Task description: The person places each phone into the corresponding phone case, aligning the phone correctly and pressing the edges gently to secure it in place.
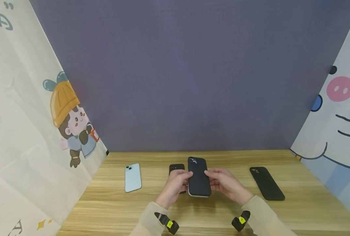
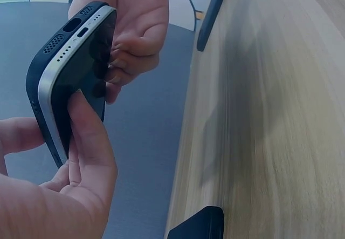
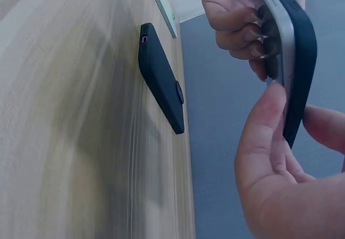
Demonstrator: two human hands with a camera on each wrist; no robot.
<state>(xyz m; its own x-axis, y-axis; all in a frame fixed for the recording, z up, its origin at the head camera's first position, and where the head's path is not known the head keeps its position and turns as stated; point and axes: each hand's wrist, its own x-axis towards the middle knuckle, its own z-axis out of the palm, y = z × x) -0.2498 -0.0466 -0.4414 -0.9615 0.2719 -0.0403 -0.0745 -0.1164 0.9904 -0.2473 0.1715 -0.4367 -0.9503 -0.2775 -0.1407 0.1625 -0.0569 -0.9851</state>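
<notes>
Held up over the table at the centre is a silver-edged phone [image 2: 75, 38] with a black phone case [image 1: 199, 180] over its back. At the bottom end the silver edge, with its charging port, stands out from the case, whose own port cutout lies alongside. My left hand [image 1: 176, 183] grips one long side, thumb on the case back in the head view. From the other side my right hand [image 1: 226, 183] pinches the phone and case, fingers curled behind. Both wrist views show the dark screen facing down, reflecting fingers. A dark phone [image 1: 176, 167] lies partly hidden behind my left hand.
A pale phone [image 1: 133, 178] lies camera side up at the left of the wooden table [image 1: 104, 203]. Toward the right is a black case-shaped item [image 1: 267, 183] with a camera area. A grey panel [image 1: 192, 82] rises behind the table, with printed sheets at both sides.
</notes>
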